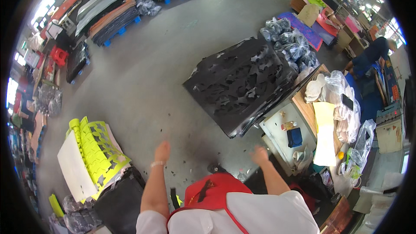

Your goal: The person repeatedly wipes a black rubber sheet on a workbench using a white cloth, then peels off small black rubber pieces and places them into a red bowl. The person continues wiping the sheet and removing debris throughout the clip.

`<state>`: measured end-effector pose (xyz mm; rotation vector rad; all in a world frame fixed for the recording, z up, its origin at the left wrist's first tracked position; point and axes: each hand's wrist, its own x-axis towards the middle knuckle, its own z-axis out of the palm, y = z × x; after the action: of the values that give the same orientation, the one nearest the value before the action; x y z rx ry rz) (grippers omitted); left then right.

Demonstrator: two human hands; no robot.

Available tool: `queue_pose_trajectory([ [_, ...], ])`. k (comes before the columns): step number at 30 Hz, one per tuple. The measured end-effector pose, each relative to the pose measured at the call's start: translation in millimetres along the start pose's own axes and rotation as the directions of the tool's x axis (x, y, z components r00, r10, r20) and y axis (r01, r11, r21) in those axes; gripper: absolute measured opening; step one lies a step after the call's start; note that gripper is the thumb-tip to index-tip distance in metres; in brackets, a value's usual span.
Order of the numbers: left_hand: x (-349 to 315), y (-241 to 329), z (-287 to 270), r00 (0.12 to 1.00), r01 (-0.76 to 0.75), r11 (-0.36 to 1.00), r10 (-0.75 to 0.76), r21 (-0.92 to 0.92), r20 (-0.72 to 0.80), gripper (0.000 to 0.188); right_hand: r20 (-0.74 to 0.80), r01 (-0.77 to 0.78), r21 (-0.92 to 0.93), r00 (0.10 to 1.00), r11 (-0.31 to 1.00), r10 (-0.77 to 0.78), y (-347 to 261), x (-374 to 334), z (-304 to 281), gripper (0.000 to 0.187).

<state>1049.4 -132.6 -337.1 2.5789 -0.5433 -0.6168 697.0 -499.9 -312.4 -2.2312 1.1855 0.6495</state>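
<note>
My left hand (162,152) hangs over the grey floor in front of me, a band around its wrist. Nothing shows in it, though motion smears its fingers. My right hand (260,155), also blurred, is nearest to the white work surface (277,132) at the right and appears apart from it. Ahead lies a wide stack of black sheets (242,82) with many cut-out shapes. To the left of my left hand, a pile of yellow-green cut-out sheets (97,147) leans beside a white board (76,167). A red apron (212,188) covers my front.
A dark blue folded cloth (294,138) and a yellow sheet (324,132) lie on the right-hand bench. Filled clear plastic bags (297,45) stand behind the black stack. Sheet piles on blue pallets (121,30) line the far left. Another person (368,56) bends at the far right.
</note>
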Motion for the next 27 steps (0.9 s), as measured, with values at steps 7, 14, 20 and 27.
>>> queue_pose_trajectory([
  [7,-370.1,-232.6,123.8,0.334,0.881,0.082,-0.805,-0.465,0.490,0.020,0.340,0.561,-0.030,0.784,0.827,-0.519,-122.5,-21.8,80.0,0.042],
  [14,-492.4,-224.1,209.3,0.272,0.362,-0.122,-0.934,-0.924,0.230,0.013,0.317,0.716,-0.008,0.664,0.698,-0.678,-277.4,-13.2,88.9,0.037],
  [20,-429.7,-232.2,201.6,0.137,0.066,-0.580,-0.801,-0.812,0.583,0.031,0.582,0.787,-0.225,0.581,0.574,-0.569,-320.6,-42.7,164.9,0.033],
  [27,-391.8,-428.7,273.3,-0.339,-0.035,-0.551,-0.778,-0.834,0.528,0.028,0.770,0.680,-0.353,0.602,0.642,-0.214,-378.7,-134.6,214.5,0.033],
])
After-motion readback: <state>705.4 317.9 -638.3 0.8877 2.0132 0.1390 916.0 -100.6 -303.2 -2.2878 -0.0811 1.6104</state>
